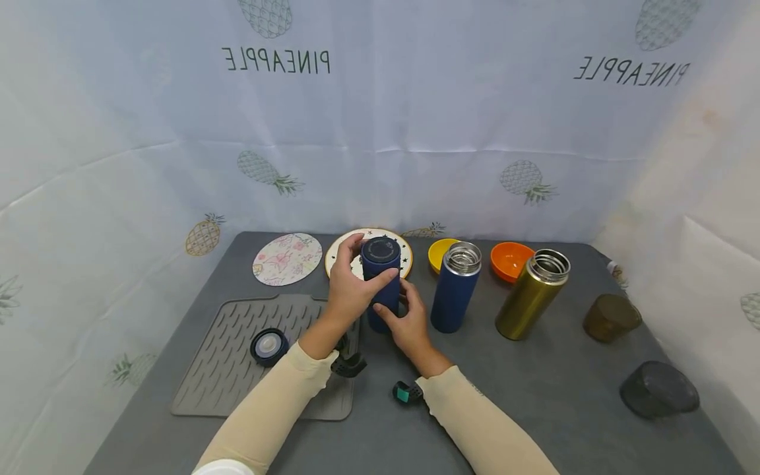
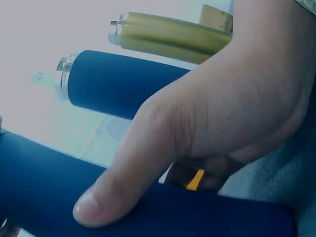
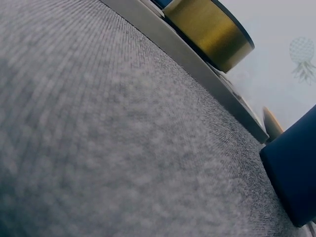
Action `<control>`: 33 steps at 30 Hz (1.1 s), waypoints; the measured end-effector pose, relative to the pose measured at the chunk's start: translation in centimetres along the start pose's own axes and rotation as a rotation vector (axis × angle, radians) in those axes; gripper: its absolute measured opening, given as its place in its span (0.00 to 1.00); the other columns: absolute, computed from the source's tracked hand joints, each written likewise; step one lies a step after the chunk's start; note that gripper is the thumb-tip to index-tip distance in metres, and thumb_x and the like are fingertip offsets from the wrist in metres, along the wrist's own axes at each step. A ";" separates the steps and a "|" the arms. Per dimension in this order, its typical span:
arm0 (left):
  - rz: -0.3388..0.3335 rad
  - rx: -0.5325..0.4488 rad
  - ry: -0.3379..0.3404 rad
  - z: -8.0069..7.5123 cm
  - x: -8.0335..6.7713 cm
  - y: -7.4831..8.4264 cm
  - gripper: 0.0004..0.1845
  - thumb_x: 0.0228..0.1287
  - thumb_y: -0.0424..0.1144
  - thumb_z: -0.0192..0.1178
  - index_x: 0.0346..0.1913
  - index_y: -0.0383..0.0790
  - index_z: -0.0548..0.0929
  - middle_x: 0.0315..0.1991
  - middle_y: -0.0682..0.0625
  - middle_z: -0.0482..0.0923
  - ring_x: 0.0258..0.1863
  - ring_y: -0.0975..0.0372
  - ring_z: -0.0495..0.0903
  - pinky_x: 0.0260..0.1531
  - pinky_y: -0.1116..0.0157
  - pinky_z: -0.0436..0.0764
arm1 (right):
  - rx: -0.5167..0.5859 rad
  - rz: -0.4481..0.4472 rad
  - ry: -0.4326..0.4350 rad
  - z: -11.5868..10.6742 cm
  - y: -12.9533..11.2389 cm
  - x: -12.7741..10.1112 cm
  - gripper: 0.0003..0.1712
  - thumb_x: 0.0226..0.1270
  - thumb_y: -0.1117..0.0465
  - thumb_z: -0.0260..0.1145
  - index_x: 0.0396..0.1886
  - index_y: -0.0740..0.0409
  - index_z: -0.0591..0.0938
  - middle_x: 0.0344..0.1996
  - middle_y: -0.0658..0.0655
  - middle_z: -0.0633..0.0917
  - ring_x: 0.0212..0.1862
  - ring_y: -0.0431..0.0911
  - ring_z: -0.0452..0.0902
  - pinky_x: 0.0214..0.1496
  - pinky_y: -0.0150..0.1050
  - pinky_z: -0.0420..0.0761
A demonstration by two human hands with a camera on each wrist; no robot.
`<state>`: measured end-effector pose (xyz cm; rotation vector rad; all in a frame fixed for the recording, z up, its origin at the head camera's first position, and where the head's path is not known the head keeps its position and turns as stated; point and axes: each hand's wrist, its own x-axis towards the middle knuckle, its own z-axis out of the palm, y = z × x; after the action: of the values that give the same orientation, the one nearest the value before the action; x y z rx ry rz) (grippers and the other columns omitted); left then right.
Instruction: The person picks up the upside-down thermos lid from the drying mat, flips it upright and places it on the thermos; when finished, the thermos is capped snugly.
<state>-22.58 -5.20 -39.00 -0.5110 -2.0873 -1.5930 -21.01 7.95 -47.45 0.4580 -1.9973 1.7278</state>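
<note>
A dark blue insulated bottle (image 1: pixel 382 290) stands upright with a dark round top. Up near that top, my left hand (image 1: pixel 350 280) grips it, thumb across the front and fingers behind. Lower down, my right hand (image 1: pixel 411 322) holds the same bottle; in the left wrist view this right hand (image 2: pixel 207 108) has its thumb lying along the blue wall. Just right of it are a second blue bottle (image 1: pixel 456 290) and a gold bottle (image 1: pixel 531 297), both uncapped with bare steel necks. The right wrist view catches the held bottle's base (image 3: pixel 296 168).
A grey drying mat (image 1: pixel 204 369) at left bears a blue lid (image 1: pixel 269 346) and a gold round piece (image 3: pixel 212 32). Behind are a floral disc (image 1: pixel 287 259), a star-patterned plate (image 1: pixel 335 264), yellow (image 1: pixel 436 254) and orange bowls (image 1: pixel 510 259). Brown (image 1: pixel 611 318) and dark cups (image 1: pixel 659 390) stand at right.
</note>
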 end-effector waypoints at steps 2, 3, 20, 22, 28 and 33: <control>0.012 -0.044 -0.051 -0.8 0.1 1.0 0.42 0.53 0.33 0.73 0.69 0.31 0.63 0.58 0.38 0.74 0.60 0.50 0.71 0.62 0.46 0.62 | 0.007 0.005 0.001 0.0 0.0 0.0 0.34 0.56 0.69 0.74 0.62 0.70 0.72 0.52 0.66 0.77 0.54 0.58 0.74 0.58 0.59 0.71; 0.011 -0.071 -0.090 -1.1 0.3 1.1 0.42 0.54 0.29 0.72 0.69 0.30 0.61 0.59 0.36 0.74 0.61 0.49 0.71 0.63 0.45 0.61 | 0.011 0.006 0.001 0.0 0.0 0.0 0.34 0.56 0.69 0.74 0.62 0.70 0.72 0.52 0.66 0.77 0.54 0.58 0.73 0.58 0.59 0.71; -0.044 -0.087 -0.216 -0.1 1.3 -1.7 0.44 0.51 0.54 0.74 0.69 0.47 0.66 0.61 0.49 0.68 0.55 0.57 0.72 0.52 0.53 0.74 | -0.008 -0.017 0.012 0.0 -0.1 0.0 0.33 0.56 0.70 0.73 0.61 0.71 0.72 0.51 0.66 0.78 0.54 0.59 0.74 0.57 0.59 0.73; -0.023 -0.015 -0.172 0.0 1.4 -1.6 0.41 0.51 0.53 0.74 0.68 0.47 0.69 0.59 0.49 0.67 0.52 0.58 0.72 0.51 0.54 0.75 | -0.006 -0.016 0.010 0.0 -0.1 0.0 0.33 0.57 0.70 0.73 0.62 0.71 0.72 0.50 0.66 0.78 0.53 0.59 0.74 0.57 0.59 0.72; -0.038 -0.051 -0.185 -1.4 1.4 -2.2 0.43 0.52 0.43 0.76 0.71 0.44 0.67 0.57 0.48 0.74 0.57 0.58 0.72 0.61 0.49 0.66 | -0.010 -0.025 0.005 0.1 -0.3 -0.1 0.33 0.56 0.70 0.74 0.61 0.71 0.72 0.50 0.67 0.78 0.53 0.60 0.74 0.57 0.59 0.73; -0.048 -0.145 -0.295 -2.6 1.9 -2.7 0.38 0.56 0.33 0.72 0.69 0.39 0.67 0.57 0.44 0.76 0.61 0.56 0.72 0.64 0.47 0.61 | -0.020 -0.030 0.008 0.1 -0.3 0.0 0.33 0.56 0.70 0.74 0.61 0.72 0.72 0.50 0.67 0.78 0.53 0.60 0.75 0.56 0.59 0.73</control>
<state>-25.29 -8.41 -39.43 -0.7938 -2.2161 -1.7984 -20.83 7.85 -47.23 0.4714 -1.9901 1.6882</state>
